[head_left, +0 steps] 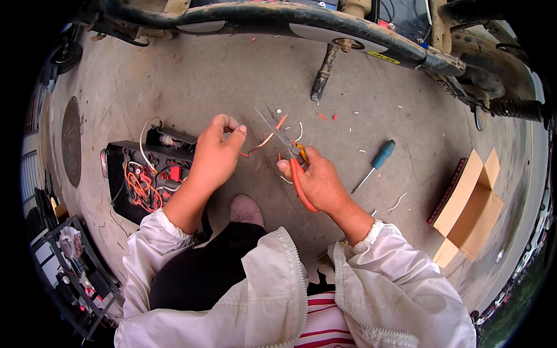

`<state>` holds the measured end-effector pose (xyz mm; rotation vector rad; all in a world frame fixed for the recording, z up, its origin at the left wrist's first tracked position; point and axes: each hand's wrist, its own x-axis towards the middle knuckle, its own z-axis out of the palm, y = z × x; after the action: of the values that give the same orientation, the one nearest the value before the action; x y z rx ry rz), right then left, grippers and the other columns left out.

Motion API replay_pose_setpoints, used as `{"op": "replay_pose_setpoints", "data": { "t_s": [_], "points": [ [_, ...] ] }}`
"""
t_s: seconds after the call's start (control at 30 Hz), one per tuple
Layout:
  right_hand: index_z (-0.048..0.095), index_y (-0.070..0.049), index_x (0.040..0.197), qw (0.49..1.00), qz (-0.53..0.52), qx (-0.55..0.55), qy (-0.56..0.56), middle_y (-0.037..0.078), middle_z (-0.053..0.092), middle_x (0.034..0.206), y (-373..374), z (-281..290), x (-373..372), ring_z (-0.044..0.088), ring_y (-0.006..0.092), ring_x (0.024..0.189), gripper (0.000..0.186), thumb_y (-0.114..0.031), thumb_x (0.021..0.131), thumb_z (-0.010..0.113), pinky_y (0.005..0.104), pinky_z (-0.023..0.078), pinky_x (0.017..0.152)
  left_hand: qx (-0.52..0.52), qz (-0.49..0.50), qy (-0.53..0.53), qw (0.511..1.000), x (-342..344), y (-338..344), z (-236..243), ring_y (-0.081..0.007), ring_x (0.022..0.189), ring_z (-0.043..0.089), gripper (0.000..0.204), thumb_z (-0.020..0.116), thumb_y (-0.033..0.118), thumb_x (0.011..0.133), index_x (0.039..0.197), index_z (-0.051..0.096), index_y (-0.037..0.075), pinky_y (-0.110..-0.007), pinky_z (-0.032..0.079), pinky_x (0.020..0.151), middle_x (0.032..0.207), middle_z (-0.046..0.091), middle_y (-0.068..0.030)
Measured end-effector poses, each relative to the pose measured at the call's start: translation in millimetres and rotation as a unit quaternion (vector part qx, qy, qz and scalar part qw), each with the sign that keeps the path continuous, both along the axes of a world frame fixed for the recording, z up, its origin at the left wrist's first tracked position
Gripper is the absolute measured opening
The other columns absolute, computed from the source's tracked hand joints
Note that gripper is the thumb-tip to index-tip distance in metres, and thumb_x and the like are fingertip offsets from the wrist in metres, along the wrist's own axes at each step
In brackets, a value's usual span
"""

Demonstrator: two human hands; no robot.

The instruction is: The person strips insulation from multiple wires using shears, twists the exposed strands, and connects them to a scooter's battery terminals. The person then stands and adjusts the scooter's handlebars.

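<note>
My right hand grips red-handled scissors. Their long grey blades are smeared by motion and point up and to the left. My left hand is raised just left of the blades, thumb and fingers pinched together. What lies in that pinch is too small or hidden to tell; a short red wire end shows beside its palm. Between the hands is a thin wire piece with a reddish end. Left of my left forearm stands an open black case, filled with tangled red, orange and white wires.
A blue-handled screwdriver lies to the right, near scattered wire scraps. Farther right sits an open cardboard box. Across the top runs a muddy vehicle frame with a stand reaching down. A metal rack is at lower left.
</note>
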<state>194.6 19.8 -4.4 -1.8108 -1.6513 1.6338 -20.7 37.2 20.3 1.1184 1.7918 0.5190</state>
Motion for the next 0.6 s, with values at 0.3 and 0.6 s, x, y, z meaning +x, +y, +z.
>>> {"op": "replay_pose_setpoints", "data": {
  "t_s": [0.3, 0.6],
  "points": [
    [0.054, 0.007, 0.101, 0.997, 0.03, 0.065, -0.039, 0.023, 0.063, 0.083, -8.5, 7.2, -8.0, 0.063, 0.0328, 0.072, 0.061, -0.047, 0.08, 0.075, 0.0399, 0.049, 0.067, -0.025, 0.022, -0.106, 0.994, 20.8, -6.8, -1.4, -0.0103, 0.048, 0.056, 0.017, 0.06, 0.009, 0.091, 0.095, 0.063, -0.008, -0.027, 0.047, 0.046, 0.071, 0.064, -0.0093],
    [0.055, 0.005, 0.117, 0.991, 0.067, 0.055, 0.104, 0.022, 0.062, 0.1, 5.0, 3.8, 8.6, 0.061, 0.035, 0.096, 0.067, -0.047, 0.079, 0.074, 0.0411, 0.049, 0.081, -0.119, 0.035, -0.331, 0.935, 7.6, -9.0, -6.1, -0.0071, 0.061, 0.053, 0.01, 0.051, 0.008, 0.095, 0.097, 0.06, 0.004, -0.021, 0.041, 0.048, 0.076, 0.057, -0.0008]
  ]
}}
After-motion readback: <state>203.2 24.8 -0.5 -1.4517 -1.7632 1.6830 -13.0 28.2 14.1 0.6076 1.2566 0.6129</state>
